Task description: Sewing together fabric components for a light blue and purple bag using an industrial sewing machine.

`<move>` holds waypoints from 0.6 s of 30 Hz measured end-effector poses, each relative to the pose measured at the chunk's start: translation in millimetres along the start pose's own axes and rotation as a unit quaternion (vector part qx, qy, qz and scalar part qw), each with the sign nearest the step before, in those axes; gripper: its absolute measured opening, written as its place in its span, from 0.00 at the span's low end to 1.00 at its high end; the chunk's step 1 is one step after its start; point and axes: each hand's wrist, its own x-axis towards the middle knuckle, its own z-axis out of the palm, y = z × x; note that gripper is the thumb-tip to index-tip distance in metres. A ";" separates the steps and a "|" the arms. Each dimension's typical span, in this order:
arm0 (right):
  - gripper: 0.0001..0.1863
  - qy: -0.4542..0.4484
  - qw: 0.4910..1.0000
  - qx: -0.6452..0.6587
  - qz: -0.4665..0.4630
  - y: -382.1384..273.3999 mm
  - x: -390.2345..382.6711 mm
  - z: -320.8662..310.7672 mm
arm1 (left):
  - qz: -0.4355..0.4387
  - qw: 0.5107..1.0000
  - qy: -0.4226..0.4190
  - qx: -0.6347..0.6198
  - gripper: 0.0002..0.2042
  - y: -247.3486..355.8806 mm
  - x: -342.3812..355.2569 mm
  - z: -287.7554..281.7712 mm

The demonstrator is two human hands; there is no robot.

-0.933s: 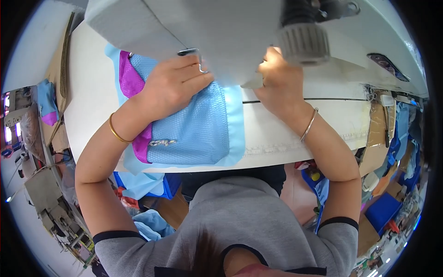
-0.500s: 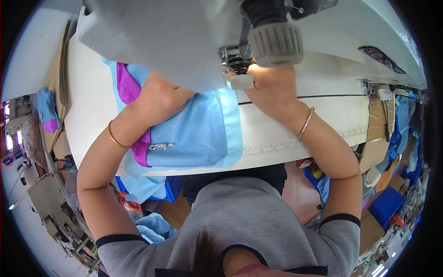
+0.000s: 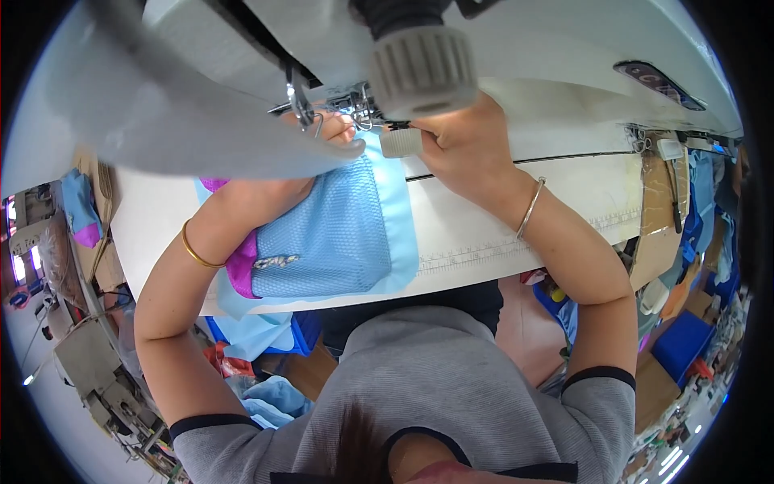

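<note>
Change: view shifted; machine (image 3: 564,48) now hides more of left hand (image 3: 274,196), some fingers visible beneath it. Mesh cloth (image 3: 330,234) lies on counter (image 3: 508,242), partly under machine, border running up toward it; seemingly little moved. Right hand (image 3: 469,149) curled beside machine. Neither grip's hold can be told. Judgement: cloth remains in work.

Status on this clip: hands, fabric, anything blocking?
Left hand over blue mesh fabric, partly hidden. Right hand by small knob, fingertips hidden. Fabric on white tabletop. Sewing machine head blocks part of view.
</note>
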 end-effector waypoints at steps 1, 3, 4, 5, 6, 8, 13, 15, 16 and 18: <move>0.08 0.000 1.000 -0.001 0.002 -1.0 0.7 -0.2 | -0.005 1.000 -0.003 0.007 0.21 1.5 1.5 -1.5; 0.07 0.004 0.999 -0.038 -0.025 -2.4 2.5 -1.7 | 0.004 1.000 -0.006 0.011 0.20 -1.9 2.4 -1.1; 0.07 0.005 0.999 -0.038 -0.024 -2.3 2.4 -1.5 | 0.012 1.000 -0.009 0.018 0.19 -3.3 2.8 -1.4; 0.07 0.008 0.999 -0.038 -0.026 -2.0 2.5 -1.2 | 0.013 1.000 -0.010 0.017 0.19 -3.3 4.0 -2.0; 0.07 0.011 0.999 -0.039 -0.028 -2.0 2.2 -1.2 | 0.007 1.000 -0.027 0.008 0.19 -2.9 5.4 -2.7; 0.07 0.001 0.999 -0.045 -0.021 -2.4 1.2 -2.1 | -0.006 0.999 -0.045 0.004 0.18 -2.5 3.4 -1.3; 0.07 -0.019 0.999 -0.037 -0.011 -3.8 2.1 -1.1 | -0.021 1.000 -0.018 -0.010 0.12 -6.7 -1.4 2.0; 0.08 0.002 0.999 -0.031 -0.006 -2.0 0.8 0.3 | -0.021 1.000 -0.008 0.020 0.11 0.0 8.5 -0.9; 0.08 -0.011 0.999 -0.043 0.004 -5.9 1.1 -4.4 | 0.003 1.000 0.021 0.009 0.10 -1.4 12.3 -0.6; 0.08 -0.007 0.999 -0.032 -0.010 -1.9 2.6 -1.1 | 0.034 0.998 0.048 0.013 0.09 -1.6 16.1 -3.9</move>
